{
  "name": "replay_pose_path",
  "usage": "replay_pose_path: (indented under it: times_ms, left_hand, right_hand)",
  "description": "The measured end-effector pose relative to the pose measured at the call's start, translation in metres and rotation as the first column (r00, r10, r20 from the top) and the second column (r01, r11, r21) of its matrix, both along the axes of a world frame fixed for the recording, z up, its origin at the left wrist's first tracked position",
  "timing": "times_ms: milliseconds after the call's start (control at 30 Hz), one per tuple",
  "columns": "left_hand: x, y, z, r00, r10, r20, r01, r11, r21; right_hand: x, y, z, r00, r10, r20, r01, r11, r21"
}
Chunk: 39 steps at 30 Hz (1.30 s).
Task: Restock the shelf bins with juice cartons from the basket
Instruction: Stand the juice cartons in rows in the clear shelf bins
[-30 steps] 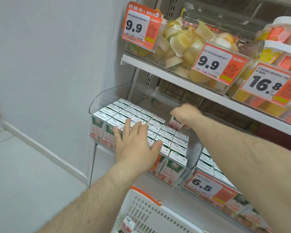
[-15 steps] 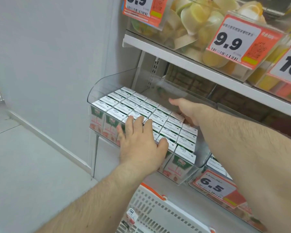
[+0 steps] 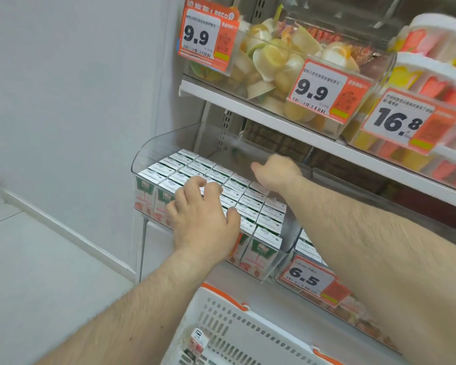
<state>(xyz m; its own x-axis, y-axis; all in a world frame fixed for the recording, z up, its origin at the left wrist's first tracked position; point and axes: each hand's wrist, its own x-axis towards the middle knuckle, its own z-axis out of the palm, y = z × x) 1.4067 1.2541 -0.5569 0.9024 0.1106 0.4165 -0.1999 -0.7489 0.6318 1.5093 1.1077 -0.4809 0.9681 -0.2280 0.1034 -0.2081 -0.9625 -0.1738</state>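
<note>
Head view shows your left hand [image 3: 203, 222] resting, fingers loosely bent, on white-topped juice cartons [image 3: 250, 204] in the clear plastic bin [image 3: 153, 146]. Your right hand [image 3: 277, 172] reaches the back row; its grip I cannot tell.

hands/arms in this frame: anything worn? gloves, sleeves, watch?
Nothing worn that shows. Left hand and right hand are bare, no gloves or rings visible. Both forearms are bare and hairy up to the frame edge: no sleeves, watch or wristband in view.

Juice cartons [image 3: 250, 204] stand packed in rows in a shelf bin [image 3: 169, 143], with a second bin [image 3: 313, 275] just to its right. The left hand [image 3: 203, 222] rests on the front rows; the right hand [image 3: 277, 172] reaches toward the back. A basket [image 3: 229, 325] holding one carton [image 3: 198, 343] sits below, fruit cups [image 3: 279, 61] on the shelf above.
</note>
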Motion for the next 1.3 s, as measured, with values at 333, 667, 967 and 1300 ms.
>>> replay_pose_path:
  times_ms: [333,667,967,1300]
  left_hand:
    - [-0.044,0.000,-0.020,0.953,-0.302,0.024,0.302,0.953,0.023]
    - [-0.076,-0.014,-0.095,0.626,-0.433,-0.648,0.684,0.704,0.190]
    - [-0.096,-0.004,-0.186,0.410,0.014,-0.912,0.744,0.574,0.343]
    - [-0.113,-0.010,-0.311,0.388,0.158,-0.908,0.655,0.646,0.392]
  right_hand:
    - [-0.141,0.007,-0.035,0.616,0.527,0.586,-0.425,0.848,-0.316]
    - [-0.228,-0.006,-0.181,0.912,0.173,0.373,-0.253,0.951,0.179]
    - [-0.269,-0.018,-0.299,0.915,0.211,-0.344,-0.101,0.945,0.310]
    - [-0.281,-0.015,-0.408,0.530,0.404,-0.745,0.063,0.858,0.510]
